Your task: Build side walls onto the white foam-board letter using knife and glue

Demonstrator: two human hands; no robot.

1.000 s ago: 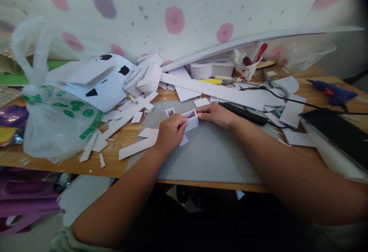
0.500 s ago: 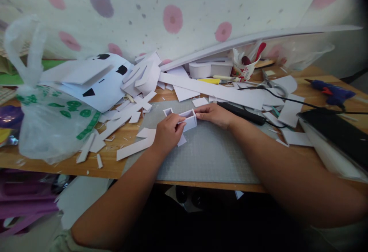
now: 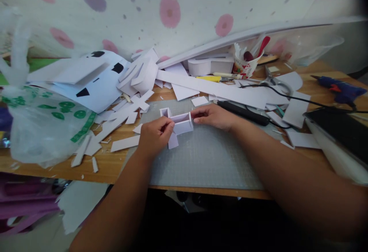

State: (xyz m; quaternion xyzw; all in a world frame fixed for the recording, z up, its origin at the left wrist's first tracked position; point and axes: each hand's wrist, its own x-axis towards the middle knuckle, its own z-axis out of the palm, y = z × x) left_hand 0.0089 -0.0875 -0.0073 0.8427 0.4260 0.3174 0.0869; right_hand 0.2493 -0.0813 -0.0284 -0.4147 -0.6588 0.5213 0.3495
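Observation:
A small open white foam-board box (image 3: 183,123) rests on the grey cutting mat (image 3: 207,160). My left hand (image 3: 155,135) is closed in a pinch on the box's left end, over a loose white piece (image 3: 173,141). My right hand (image 3: 214,115) grips the box's right end with bent fingers. A smaller white box (image 3: 165,112) stands just behind, touching neither hand.
White foam-board offcuts (image 3: 123,114) cover the wooden desk (image 3: 109,166). A plastic bag (image 3: 43,123) sits at the left. A black tool with a cord (image 3: 244,113), a paper cup of tools (image 3: 245,66), scissors (image 3: 273,81), a blue glue gun (image 3: 342,91) and a dark board (image 3: 339,129) lie to the right.
The view has shifted slightly, so the desk appears a little to the left. Both hands stay on the box; the left hand has slid a little lower along its left end.

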